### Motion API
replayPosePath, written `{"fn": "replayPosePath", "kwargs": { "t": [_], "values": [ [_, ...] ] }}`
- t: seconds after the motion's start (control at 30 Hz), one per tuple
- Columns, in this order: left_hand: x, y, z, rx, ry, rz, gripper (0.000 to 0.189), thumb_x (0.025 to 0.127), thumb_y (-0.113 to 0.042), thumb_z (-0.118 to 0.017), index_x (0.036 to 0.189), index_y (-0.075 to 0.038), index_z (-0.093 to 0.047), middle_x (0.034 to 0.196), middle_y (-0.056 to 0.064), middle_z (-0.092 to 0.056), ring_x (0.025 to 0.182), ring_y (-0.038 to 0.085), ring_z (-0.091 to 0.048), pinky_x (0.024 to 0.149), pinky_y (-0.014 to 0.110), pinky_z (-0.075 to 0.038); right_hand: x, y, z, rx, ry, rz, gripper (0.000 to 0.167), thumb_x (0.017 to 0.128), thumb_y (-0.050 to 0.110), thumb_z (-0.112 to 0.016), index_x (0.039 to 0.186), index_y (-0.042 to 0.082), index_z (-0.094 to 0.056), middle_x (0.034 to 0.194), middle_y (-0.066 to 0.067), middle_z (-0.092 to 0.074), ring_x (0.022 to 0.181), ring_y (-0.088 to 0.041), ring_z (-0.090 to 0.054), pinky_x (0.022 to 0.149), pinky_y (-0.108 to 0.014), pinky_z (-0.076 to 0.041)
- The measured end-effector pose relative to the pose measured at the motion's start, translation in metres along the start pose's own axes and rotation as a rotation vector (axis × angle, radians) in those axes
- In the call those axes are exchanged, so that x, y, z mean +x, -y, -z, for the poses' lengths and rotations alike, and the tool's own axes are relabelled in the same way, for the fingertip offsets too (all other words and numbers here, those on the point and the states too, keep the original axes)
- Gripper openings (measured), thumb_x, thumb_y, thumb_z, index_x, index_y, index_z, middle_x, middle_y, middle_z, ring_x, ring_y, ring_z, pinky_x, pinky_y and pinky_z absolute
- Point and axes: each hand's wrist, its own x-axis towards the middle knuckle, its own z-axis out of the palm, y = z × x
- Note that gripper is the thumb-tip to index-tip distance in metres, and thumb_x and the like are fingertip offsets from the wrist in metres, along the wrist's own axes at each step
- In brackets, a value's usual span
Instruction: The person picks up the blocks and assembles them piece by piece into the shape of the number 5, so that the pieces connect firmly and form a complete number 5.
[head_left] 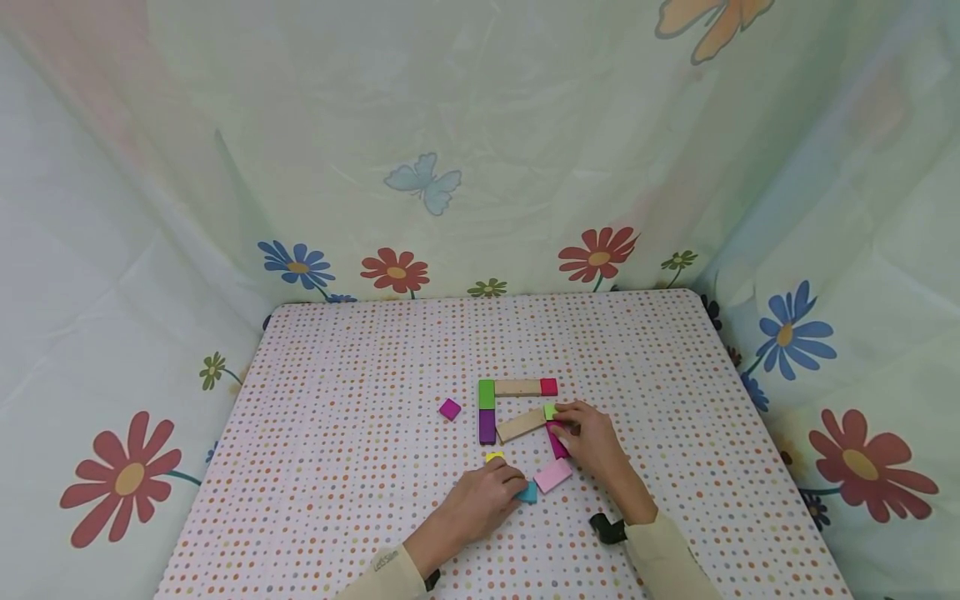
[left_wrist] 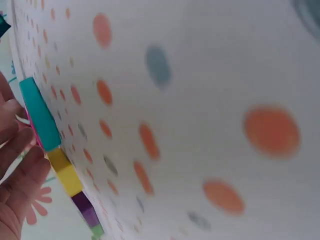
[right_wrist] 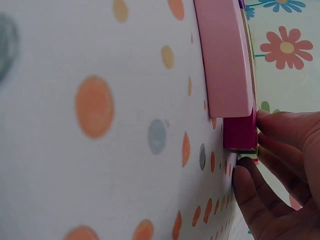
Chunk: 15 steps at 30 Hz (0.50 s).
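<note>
My left hand (head_left: 480, 500) is over a teal block (head_left: 528, 492), its fingers spread along the block's far side. A yellow block (head_left: 494, 457) adjoins the teal one in the left wrist view, close to the fingertips. With thumb and fingers my right hand (head_left: 596, 446) holds a magenta block (head_left: 557, 442), and its index finger lies by a small light-green block (head_left: 550, 412). A pink block (head_left: 553, 476) lies just nearer than the magenta one. From the light-green block a plain wooden block (head_left: 522, 425) slants toward a purple block (head_left: 487, 427).
Beyond the purple block sits a green block (head_left: 487, 394), followed to the right by another wooden block (head_left: 517, 387) and a red cube (head_left: 549, 387). A loose magenta cube (head_left: 450, 409) lies at the left. A dotted cloth covers the table (head_left: 337, 467); flowered curtains (head_left: 487, 125) surround it.
</note>
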Motion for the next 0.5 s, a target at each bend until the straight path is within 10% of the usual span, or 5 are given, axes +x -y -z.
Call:
{"fn": "replayPosePath", "kwargs": {
  "t": [0.2, 0.5],
  "values": [
    [-0.002, 0.014, 0.006, -0.006, -0.114, -0.006, 0.016, 0.099, -0.021, -0.076, 0.114, -0.019, -0.081, 0.115, -0.008, -0.079, 0.106, 0.007, -0.068, 0.090, 0.014, -0.058, 0.000, 0.001, -0.001, -0.012, 0.001, -0.017, 0.022, 0.091, 0.010, -0.083, 0.110, -0.001, -0.081, 0.125, -0.014, -0.076, 0.099, -0.025, -0.074, 0.078, -0.035, -0.063],
    [-0.006, 0.032, 0.009, 0.031, 0.007, -0.001, 0.028, 0.097, -0.012, -0.076, 0.123, -0.020, -0.079, 0.137, -0.002, -0.073, 0.119, 0.014, -0.063, 0.097, 0.022, -0.059, 0.000, 0.003, -0.001, -0.009, 0.001, -0.032, 0.023, 0.091, 0.009, -0.083, 0.111, -0.001, -0.081, 0.126, -0.014, -0.076, 0.100, -0.026, -0.074, 0.079, -0.036, -0.063]
  ]
}}
